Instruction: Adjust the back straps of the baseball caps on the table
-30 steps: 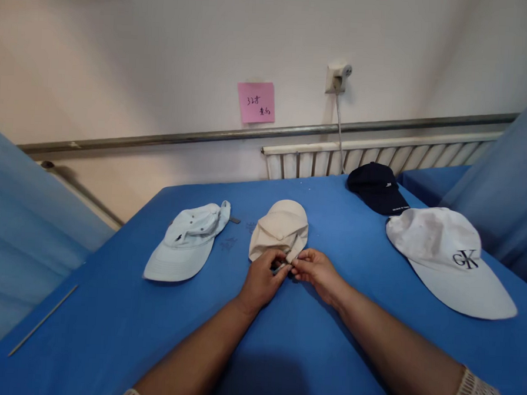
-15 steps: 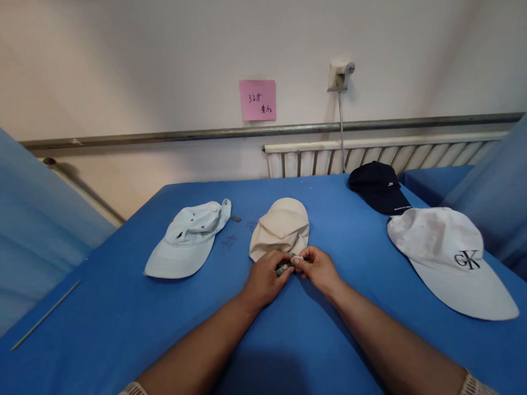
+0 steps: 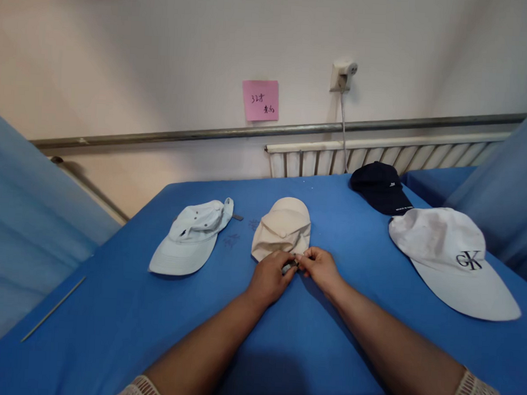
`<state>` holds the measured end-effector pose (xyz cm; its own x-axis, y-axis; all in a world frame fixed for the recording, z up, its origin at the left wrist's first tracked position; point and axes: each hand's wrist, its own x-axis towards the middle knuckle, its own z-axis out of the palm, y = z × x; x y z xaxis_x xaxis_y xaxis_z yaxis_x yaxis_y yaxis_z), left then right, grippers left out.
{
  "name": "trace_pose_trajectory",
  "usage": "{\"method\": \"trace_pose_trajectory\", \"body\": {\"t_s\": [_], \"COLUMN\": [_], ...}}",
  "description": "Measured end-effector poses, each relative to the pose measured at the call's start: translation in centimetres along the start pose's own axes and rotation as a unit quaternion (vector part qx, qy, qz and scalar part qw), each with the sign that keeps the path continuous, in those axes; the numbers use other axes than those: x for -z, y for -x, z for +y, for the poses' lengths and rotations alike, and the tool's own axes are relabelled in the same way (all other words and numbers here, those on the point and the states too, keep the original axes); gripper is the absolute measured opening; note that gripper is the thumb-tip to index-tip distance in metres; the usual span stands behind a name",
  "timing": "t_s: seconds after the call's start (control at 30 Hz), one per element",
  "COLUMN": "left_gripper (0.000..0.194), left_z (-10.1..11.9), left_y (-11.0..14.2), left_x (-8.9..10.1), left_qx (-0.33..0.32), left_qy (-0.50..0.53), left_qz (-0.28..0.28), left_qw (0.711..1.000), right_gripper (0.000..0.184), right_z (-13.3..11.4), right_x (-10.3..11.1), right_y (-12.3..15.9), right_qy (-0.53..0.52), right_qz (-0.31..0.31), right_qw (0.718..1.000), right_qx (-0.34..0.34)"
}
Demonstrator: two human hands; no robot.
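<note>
A beige baseball cap (image 3: 284,225) lies in the middle of the blue-covered bed, its brim pointing away from me and its back strap towards me. My left hand (image 3: 273,276) is closed on the strap and its metal buckle (image 3: 288,267). Close beside it, my right hand (image 3: 320,267) pinches the strap's end between thumb and fingers. Much of the strap is hidden by my fingertips. The crown of the cap is partly caved in and creased.
A pale blue cap (image 3: 191,235) lies to the left, a white cap (image 3: 446,254) to the right, and a navy cap (image 3: 381,187) behind it. A thin stick (image 3: 53,309) rests near the left edge. A metal rail (image 3: 196,136) and radiator (image 3: 309,161) line the wall.
The strap's end, which showed between my right fingertips, is now mostly hidden as my hands work closer together at the buckle. The view has shifted slightly; the other caps stay put.
</note>
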<state>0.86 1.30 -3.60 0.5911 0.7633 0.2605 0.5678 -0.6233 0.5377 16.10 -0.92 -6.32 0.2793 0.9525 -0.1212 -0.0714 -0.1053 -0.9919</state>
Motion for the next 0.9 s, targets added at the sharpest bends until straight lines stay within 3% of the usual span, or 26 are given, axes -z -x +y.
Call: {"method": "trace_pose_trajectory", "body": {"t_s": [0.13,0.3,0.43,0.6,0.9], "left_gripper": [0.022,0.018,0.019,0.017,0.020], "left_z": [-0.1,-0.1,0.1,0.2,0.2], "left_y": [0.0,0.3,0.4,0.5,0.5], "left_x": [-0.1,0.0,0.2,0.2,0.1], "left_qx": [0.009,0.034,0.065,0.071,0.022], "left_qy": [0.013,0.018,0.018,0.009,0.022], "left_qz": [0.007,0.017,0.039,0.041,0.037], "left_qw": [1.000,0.999,0.997,0.997,0.999], "right_gripper": [0.028,0.034,0.039,0.030,0.030], "right_z": [-0.2,-1.2,-1.7,-1.2,0.3], "right_x": [-0.1,-0.3,-0.2,-0.3,-1.0], "right_y": [0.2,1.4,2.1,2.0,1.0], "right_qy": [-0.008,-0.106,-0.178,-0.144,-0.025], "right_qz": [0.000,-0.005,-0.022,-0.083,-0.023], "right_qw": [1.000,0.985,0.970,0.976,0.998], "right_qx": [0.005,-0.133,-0.164,-0.141,-0.054]}}
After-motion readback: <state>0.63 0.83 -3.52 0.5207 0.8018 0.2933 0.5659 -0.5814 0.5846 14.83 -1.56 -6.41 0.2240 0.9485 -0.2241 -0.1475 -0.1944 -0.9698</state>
